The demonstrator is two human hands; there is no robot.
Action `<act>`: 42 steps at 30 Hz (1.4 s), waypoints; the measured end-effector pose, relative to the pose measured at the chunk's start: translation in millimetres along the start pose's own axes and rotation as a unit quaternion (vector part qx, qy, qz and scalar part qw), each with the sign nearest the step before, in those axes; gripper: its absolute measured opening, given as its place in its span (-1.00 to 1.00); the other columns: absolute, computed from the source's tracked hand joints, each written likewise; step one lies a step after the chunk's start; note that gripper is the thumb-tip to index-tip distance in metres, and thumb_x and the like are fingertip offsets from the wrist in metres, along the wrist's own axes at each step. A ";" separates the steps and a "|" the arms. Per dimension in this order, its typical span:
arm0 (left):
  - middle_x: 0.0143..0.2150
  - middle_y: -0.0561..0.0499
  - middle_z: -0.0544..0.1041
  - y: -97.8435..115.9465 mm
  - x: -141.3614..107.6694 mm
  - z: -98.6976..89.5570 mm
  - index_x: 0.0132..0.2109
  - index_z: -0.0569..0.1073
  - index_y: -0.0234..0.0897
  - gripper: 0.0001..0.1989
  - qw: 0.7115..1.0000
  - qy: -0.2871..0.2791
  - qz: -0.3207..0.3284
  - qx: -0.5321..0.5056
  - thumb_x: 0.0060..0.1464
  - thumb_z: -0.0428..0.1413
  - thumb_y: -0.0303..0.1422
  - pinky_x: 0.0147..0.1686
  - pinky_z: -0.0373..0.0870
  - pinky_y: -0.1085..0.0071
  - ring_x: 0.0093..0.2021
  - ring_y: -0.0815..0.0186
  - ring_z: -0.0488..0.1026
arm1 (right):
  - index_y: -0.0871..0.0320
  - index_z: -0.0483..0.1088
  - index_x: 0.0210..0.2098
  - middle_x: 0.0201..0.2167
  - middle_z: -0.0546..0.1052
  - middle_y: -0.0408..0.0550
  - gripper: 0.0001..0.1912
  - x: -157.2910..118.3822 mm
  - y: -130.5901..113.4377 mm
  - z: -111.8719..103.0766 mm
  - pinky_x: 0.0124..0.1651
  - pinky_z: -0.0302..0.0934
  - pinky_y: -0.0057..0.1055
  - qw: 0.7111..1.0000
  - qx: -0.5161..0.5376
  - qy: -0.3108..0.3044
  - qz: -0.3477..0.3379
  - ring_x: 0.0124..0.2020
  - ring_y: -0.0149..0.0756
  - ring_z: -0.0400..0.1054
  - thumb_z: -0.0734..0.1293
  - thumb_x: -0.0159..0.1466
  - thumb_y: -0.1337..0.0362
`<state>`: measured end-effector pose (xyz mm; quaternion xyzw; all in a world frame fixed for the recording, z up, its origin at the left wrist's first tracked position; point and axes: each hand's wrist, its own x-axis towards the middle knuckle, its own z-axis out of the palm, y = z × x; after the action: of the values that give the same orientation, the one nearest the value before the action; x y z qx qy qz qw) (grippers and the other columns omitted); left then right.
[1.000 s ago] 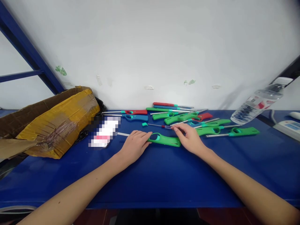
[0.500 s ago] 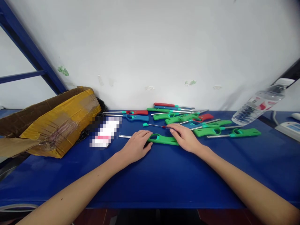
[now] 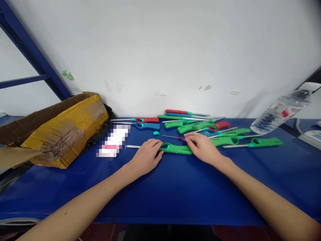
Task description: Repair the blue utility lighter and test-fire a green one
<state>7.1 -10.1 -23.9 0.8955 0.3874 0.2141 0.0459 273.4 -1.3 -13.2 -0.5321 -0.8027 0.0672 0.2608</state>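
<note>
A green long-necked lighter point(image 3: 177, 149) lies flat on the blue table, its metal neck pointing left. My left hand point(image 3: 148, 154) is closed over the part where neck and handle meet, near the trigger opening. The fingers of my right hand point(image 3: 200, 145) pinch a thin screwdriver point(image 3: 173, 137) with a red collar; its shaft points left above the lighter's handle. Most of the screwdriver's handle is hidden in that hand. A small teal piece point(image 3: 156, 133) rests just beyond the shaft's tip, apart from it.
Several green, red and blue lighters point(image 3: 185, 124) lie behind and to the right. A red lighter point(image 3: 147, 119) and a blue lighter point(image 3: 147, 126) sit back left. At left is a taped cardboard box point(image 3: 67, 134), beside a blurred white patch point(image 3: 114, 142). A water bottle point(image 3: 279, 112) leans at right.
My right hand has drawn the screwdriver slightly right, so its tip is away from the teal piece. My left hand stays on the green lighter.
</note>
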 end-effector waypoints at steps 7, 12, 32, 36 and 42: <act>0.12 -0.18 0.44 0.2 0.9 -1.0 0.15 0.37 -0.34 -0.68 1.000 0.001 0.000 0.001 0.29 0.00 -0.38 0.14 0.35 0.09 0.14 0.08 0.34 | 0.10 0.51 -0.10 -0.22 0.60 -0.05 -0.75 0.5 2.3 1.6 -0.40 0.23 -0.32 0.998 -0.024 0.036 0.046 -0.39 -0.23 0.46 0.26 0.30 0.21; 0.13 -0.19 0.42 1.1 0.0 -0.8 0.16 0.36 -0.36 -0.67 1.000 -0.004 0.000 0.004 0.29 -0.01 -0.38 0.14 0.34 0.07 0.15 0.07 0.33 | 0.10 0.54 -0.15 -0.25 0.63 -0.07 -0.77 2.4 6.7 -0.3 -0.42 0.24 -0.33 0.998 -0.006 0.029 0.062 -0.43 -0.23 0.44 0.32 0.26 0.21; 0.12 -0.20 0.42 0.8 0.9 -0.3 0.15 0.37 -0.33 -0.67 1.000 -0.003 -0.004 0.002 0.28 -0.01 -0.38 0.15 0.34 0.07 0.15 0.07 0.33 | 0.11 0.50 -0.17 -0.25 0.56 -0.02 -0.77 5.9 12.1 -8.9 -0.30 0.31 -0.27 0.998 0.035 0.047 -0.012 -0.41 -0.24 0.40 0.25 0.34 0.17; 0.13 -0.20 0.42 1.2 0.9 -0.6 0.15 0.37 -0.35 -0.67 1.000 -0.003 -0.005 0.001 0.28 0.00 -0.38 0.16 0.34 0.07 0.15 0.07 0.33 | 0.09 0.48 -0.15 -0.26 0.57 -0.01 -0.78 5.4 10.0 -7.8 -0.24 0.33 -0.25 0.992 0.080 0.095 -0.004 -0.31 -0.18 0.43 0.28 0.31 0.15; 0.13 -0.21 0.41 1.8 -0.2 -0.8 0.15 0.37 -0.33 -0.67 1.000 -0.006 -0.005 -0.001 0.28 -0.01 -0.39 0.14 0.35 0.05 0.15 0.06 0.33 | 0.09 0.43 -0.10 -0.29 0.56 -0.01 -0.74 3.9 2.7 -11.0 -0.20 0.35 -0.21 0.979 0.111 0.166 0.030 -0.27 -0.14 0.47 0.26 0.33 0.11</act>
<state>7.8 -11.5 -22.8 0.8948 0.3916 0.2087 0.0500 279.8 1.4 -3.5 -0.5273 -0.7196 0.0739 0.4457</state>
